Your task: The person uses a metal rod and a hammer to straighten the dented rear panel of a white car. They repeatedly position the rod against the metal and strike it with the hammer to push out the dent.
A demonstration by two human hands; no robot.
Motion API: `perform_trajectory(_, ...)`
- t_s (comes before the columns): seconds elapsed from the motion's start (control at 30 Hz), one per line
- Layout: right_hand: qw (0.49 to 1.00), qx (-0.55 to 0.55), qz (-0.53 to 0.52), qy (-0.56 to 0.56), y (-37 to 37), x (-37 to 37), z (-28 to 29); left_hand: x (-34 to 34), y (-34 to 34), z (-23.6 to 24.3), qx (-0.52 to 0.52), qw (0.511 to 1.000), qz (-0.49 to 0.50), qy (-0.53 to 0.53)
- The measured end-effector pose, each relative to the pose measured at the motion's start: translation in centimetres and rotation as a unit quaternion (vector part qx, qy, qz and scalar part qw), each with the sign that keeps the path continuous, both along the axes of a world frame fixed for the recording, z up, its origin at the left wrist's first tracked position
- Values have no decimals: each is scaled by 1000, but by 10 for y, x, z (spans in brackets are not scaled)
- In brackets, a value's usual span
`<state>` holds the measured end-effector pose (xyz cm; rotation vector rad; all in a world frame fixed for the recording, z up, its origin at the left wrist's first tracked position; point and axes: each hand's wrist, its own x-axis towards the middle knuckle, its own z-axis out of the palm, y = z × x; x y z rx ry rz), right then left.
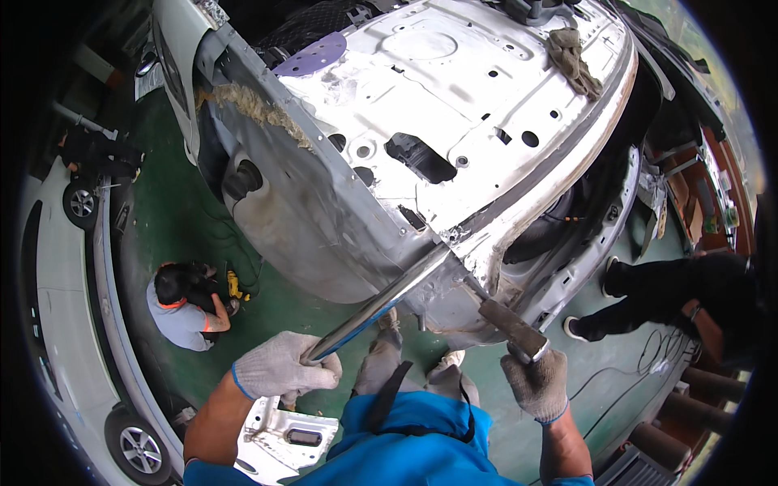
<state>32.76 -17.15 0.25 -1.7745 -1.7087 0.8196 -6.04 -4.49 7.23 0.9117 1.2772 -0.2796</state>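
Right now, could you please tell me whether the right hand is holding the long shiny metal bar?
No, the left hand grips the shiny metal bar, and the right hand is apart from it.

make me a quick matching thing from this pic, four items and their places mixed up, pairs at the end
Things
1. metal bar
2. hammer
3. purple disc
4. yellow tool

Places
A. on the green floor, near a crouching person
B. gripped in the gloved right hand
C. lying on the white panel
D. gripped in the gloved left hand

Pairs: 1-D, 2-B, 3-C, 4-A
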Motion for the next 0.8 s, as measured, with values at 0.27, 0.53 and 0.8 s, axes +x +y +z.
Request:
perform_trajectory(0.27, 993, -68, -56, 81, -1, -8, 7, 4, -14, -14, -6, 999, 31, -31)
perform_trajectory(0.53, 993, -64, -67, 72, -6, 1, 5, -5, -5, -6, 27, 1000, 7, -12)
perform_trajectory(0.8, 993, -41, -61, 95, 8, -9, 6, 11, -26, -34, 148, 988, -37, -8)
